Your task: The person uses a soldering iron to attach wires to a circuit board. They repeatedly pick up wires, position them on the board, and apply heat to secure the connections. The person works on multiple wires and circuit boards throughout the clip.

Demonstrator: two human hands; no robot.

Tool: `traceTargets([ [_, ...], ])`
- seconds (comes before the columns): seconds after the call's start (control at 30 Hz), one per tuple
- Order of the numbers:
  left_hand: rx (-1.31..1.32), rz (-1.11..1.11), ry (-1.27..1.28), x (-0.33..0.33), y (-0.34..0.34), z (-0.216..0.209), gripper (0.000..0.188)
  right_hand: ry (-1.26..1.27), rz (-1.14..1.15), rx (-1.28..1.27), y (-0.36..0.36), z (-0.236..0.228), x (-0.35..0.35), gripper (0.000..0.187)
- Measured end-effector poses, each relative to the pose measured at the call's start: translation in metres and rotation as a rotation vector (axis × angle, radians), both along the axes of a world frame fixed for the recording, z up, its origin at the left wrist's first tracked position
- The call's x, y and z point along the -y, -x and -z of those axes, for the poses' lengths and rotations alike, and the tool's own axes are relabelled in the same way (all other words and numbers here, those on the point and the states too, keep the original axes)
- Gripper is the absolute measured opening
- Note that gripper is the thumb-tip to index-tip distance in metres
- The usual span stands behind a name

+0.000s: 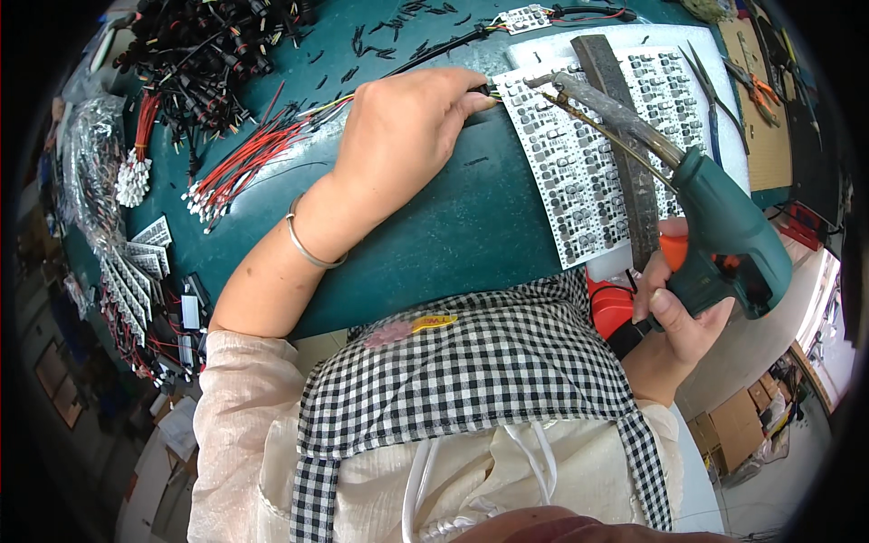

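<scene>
Fingers (665, 299) of right hand (674, 312) clamped on soldering gun (715, 226), barrel angled up-left, tip beside left hand (403, 127) pinching wire (489, 90).

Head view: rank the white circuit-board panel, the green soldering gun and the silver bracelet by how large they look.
1. white circuit-board panel, the widest spread.
2. green soldering gun, held in the right hand; it sits nearer the camera, so the gap is unsure.
3. silver bracelet on the left wrist, clearly smallest.
</scene>
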State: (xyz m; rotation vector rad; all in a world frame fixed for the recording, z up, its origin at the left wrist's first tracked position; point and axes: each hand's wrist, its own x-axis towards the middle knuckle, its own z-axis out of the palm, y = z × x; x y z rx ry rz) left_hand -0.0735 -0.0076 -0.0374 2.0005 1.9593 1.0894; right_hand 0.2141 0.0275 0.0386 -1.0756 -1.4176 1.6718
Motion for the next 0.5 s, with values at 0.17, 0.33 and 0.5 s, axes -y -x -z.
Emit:
traceTargets([
  [0.17,0.148,-0.074,0.167,0.001,-0.008,-0.010,0.018,-0.033,-0.006,0.025,-0.001,-0.002,0.001,0.065],
  [0.33,0.106,-0.120,0.168,0.001,-0.014,-0.011,0.017,0.000,-0.001,0.001,-0.010,0.001,0.004,0.063],
  [0.5,0.015,-0.070,0.049,-0.002,-0.011,-0.009,0.016,-0.009,-0.032,0.025,-0.014,0.003,0.007,0.062],
])
